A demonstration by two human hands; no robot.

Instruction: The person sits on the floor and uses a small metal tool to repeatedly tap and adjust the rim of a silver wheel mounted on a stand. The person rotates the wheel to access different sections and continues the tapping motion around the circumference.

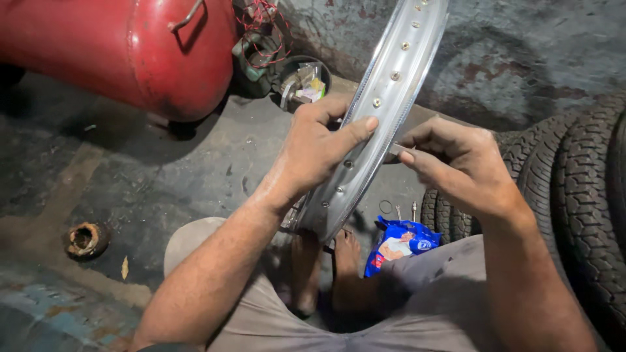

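A: Head view, quick pass. Left hand (319, 153) wraps the rim (378, 117), thumb laid flat across the inner channel, other fingers closed round the back edge. Firm hold.

B: Right hand (456, 166)?

A: At the rim's right edge, thumb and forefinger pinched together on something small and thin, maybe a spoke end or nipple. Too small to tell. Other fingers loosely curled.

B: Where does the rim sit?

A: Tilted up from between the knees toward the top of frame, lower end down near the bare feet (326, 267), above the floor (130, 189). Held in the air, not on any support that I can see.

B: Handling?

A: Bare metal hoop, shiny, stiff, probably light for its size. Smooth surface, looks slippery, so I'd judge wrapping the channel edge-to-edge, as the left hand does, the safe hold. Spoke holes and edges may bite.

B: Surroundings?

A: Red tank (130, 52) upper left, tyres (574, 176) stacked at right, blue packet (401, 244) on the floor by the right knee, small tools (404, 210) just beyond it.
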